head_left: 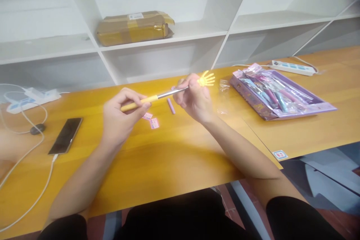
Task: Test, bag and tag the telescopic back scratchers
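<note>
A stick with a yellow handle [152,99], a silver metal rod and a yellow hand-shaped end [206,79] is held level above the table. My left hand [120,114] pinches its yellow handle. My right hand [195,99] is closed around the far part of the rod, just beside the small yellow hand; its fingers hide part of the rod. Below lie a purple stick [171,106] and small pink cards [154,123].
A purple tray [317,107] of wrapped items sits at the right, near a power strip [294,68]. Left are a phone [65,136], cables and another power strip [33,101]. A taped box [135,30] rests on the white shelf. Clear plastic [224,86] lies behind my right hand.
</note>
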The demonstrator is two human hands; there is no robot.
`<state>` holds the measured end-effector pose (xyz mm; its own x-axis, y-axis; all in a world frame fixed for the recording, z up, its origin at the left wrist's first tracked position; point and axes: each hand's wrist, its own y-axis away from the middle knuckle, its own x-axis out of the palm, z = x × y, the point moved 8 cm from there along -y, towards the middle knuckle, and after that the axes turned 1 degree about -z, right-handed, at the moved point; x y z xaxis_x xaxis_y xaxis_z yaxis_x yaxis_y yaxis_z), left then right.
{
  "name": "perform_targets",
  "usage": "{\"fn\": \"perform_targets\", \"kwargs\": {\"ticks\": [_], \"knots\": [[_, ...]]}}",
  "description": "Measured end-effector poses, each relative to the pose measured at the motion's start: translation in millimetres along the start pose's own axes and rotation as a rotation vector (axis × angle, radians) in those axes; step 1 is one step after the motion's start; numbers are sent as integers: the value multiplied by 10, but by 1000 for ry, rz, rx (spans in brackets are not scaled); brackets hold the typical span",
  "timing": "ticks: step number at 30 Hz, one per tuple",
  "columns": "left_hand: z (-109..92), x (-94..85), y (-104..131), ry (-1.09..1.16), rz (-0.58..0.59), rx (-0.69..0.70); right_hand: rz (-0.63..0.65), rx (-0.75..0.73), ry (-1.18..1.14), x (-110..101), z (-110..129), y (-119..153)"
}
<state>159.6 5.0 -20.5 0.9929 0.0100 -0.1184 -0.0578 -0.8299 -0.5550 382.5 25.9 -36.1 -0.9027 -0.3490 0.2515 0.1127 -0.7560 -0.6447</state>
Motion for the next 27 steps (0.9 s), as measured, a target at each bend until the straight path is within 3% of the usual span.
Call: {"fn": "perform_targets", "kwargs": {"ticks": [14,17,20,23,25,27], "knots": [[71,48,-6,-90,28,32,-21,-46,-21,31,-68,51],[86,-5,-113,-198,118,43,-35,21,-34,9,-117,42],[-30,-58,-180,-490,222,201,-20,88,-29,17,-182,41],[-61,21,-124,-806,408,318,35,195,6,34,-308,65],[-28,75,-71,-912,504,319,28,274,35,-26,-411,78],[-18,84,-57,-958,511,304,-44,286,90,-172,-457,58]]}}
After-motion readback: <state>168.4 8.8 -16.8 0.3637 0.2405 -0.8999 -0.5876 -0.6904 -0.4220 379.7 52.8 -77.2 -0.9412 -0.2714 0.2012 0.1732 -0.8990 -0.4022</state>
